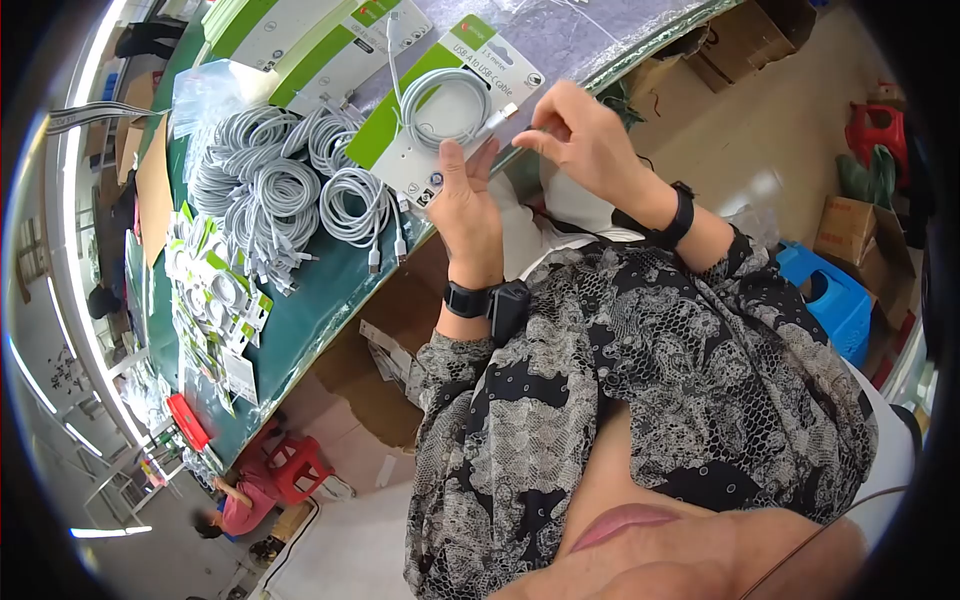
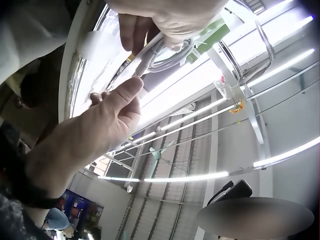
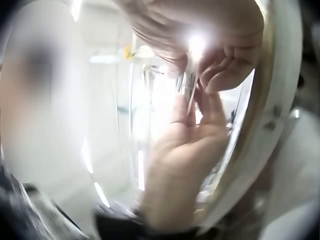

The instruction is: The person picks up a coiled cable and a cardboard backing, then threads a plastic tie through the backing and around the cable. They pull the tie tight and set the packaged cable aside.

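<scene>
My left hand grips the lower edge of a white and green packaging card, thumb on its face. Printed on the card is "USB-A to USB-C cable". A coiled grey-white cable lies on its front, with one plug pointing toward my right hand. That hand is curled beside the card's edge, thumb and index finger together near the plug. In the left wrist view, its thumb is close to the cable end. Glare hides detail between the hands in the right wrist view.
Bundled grey cables are heaped on the green table, near a pile of carded cables. More cards stand at the back beside clear plastic bags. A blue stool and cartons are on the right.
</scene>
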Tool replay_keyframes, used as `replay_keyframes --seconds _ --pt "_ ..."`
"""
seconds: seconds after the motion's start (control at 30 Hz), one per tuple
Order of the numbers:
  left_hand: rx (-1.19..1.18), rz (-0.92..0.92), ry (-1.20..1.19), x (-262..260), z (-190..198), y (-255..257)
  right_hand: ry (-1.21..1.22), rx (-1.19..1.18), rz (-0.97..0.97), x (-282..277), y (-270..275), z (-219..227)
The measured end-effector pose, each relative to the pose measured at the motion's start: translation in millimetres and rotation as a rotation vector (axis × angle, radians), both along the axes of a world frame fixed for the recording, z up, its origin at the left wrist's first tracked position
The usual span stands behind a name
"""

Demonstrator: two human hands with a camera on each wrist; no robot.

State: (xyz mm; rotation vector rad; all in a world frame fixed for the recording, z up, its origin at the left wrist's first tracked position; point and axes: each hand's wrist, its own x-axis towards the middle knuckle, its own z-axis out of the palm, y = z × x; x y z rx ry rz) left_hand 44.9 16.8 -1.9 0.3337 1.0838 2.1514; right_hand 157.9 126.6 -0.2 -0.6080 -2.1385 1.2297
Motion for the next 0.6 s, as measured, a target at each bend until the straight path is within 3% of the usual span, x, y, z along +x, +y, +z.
replay_keyframes --seconds 0.1,0.37,0.43,0.53,0.6 --pt "0.009 -0.086 -0.080 4.0 -6.1 -3.7 0.218 0.720 -0.121 -3.6 7.3 24.4" --pt "0.106 -0.141 -0.085 6.7 2.4 -9.3 0.223 0.711 0.090 -12.4 16.7 30.5" --pt "0.062 -0.107 -0.028 6.1 0.4 -9.8 0.074 0.653 0.152 -13.2 16.8 33.3" --pt "0.066 -0.060 0.030 10.5 9.4 -9.4 0.088 0.482 0.131 -16.1 14.1 33.3" --pt "0.065 -0.059 0.030 9.1 6.1 -8.5 0.078 0.545 0.112 -16.3 11.7 35.2"
